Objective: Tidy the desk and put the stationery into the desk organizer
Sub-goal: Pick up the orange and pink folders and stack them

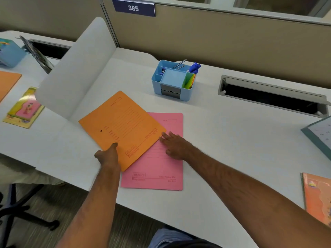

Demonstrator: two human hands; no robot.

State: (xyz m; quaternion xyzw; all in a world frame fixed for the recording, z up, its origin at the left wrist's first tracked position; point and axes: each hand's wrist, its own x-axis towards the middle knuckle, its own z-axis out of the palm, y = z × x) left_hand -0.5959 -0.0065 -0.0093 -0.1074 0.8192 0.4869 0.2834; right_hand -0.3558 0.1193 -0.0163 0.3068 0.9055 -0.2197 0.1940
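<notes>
Frame centre, on the surface | we pinch the orange folder (121,126) at its near edge with the left hand (107,156); right hand (174,145) lies flat, spread, on the pink folder (161,169) | both look light, bendy, slippery: take hold at edges | organizer (172,80) above centre.

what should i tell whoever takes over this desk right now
Left hand: grips the near edge of the orange folder, thumb on top.
Right hand: fingers flat on the pink folder, at the orange folder's right corner.
The orange folder lies skewed, overlapping the pink one on the desk.
Done: the blue desk organizer behind them already holds pens, blue items and coloured paper.
Left: square up the two folders and stack them.
</notes>
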